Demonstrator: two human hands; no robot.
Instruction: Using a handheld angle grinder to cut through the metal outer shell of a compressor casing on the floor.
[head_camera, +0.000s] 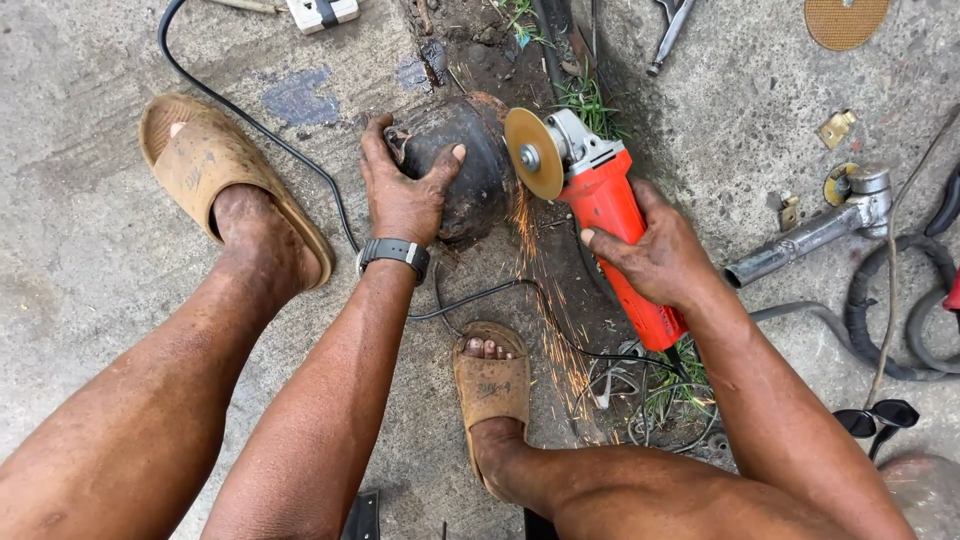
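My left hand (403, 190) grips a dark, round metal part (472, 165) that rests on the concrete ground; a black watch sits on that wrist. My right hand (655, 250) holds the body of a red angle grinder (610, 215). Its yellowish disc (533, 153) touches the right side of the metal part, and sparks stream down toward my right foot in a tan sandal (492, 385).
My left foot in a tan sandal (215, 165) rests at the upper left beside a black cable (270, 135). A metal pipe tool (820, 225), hoses, small metal pieces and a round disc (845, 20) lie on the right. Sunglasses (880, 418) lie at the lower right.
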